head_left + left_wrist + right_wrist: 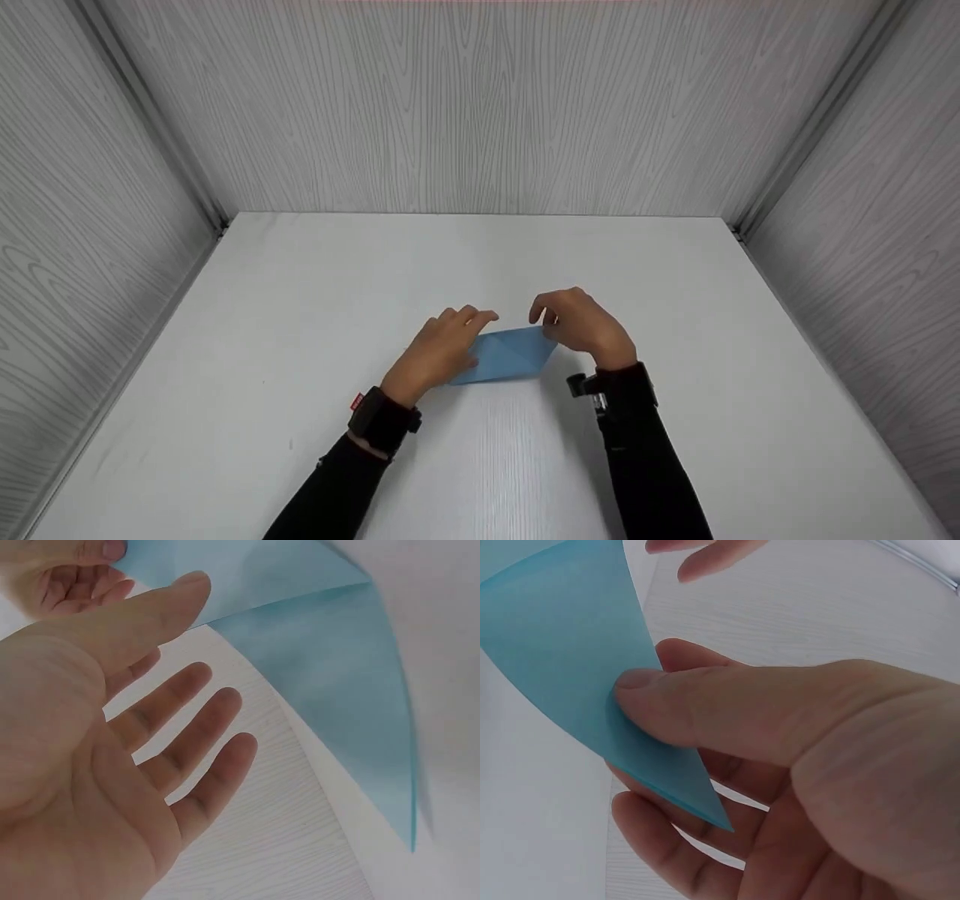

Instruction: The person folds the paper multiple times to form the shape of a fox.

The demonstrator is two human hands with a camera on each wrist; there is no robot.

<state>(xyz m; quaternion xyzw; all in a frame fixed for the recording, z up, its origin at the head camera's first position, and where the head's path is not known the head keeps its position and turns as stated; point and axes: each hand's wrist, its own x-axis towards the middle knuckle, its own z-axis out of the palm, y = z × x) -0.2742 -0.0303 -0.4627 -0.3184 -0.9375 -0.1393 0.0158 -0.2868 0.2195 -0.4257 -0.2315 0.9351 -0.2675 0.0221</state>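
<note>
A folded sheet of light blue paper is held just above the white table, with creases and pointed corners showing in the left wrist view. My right hand pinches its right end; in the right wrist view the thumb presses on the paper with fingers behind it. At the paper's left end is my left hand, its fingers spread and loosely bent. The left wrist view shows the left thumb at the paper's edge, with the other fingers apart from the sheet.
The white tabletop stretches around both hands. Grey wood-grain panels stand at the back, the left and the right. Dark bands with small devices sit on both wrists.
</note>
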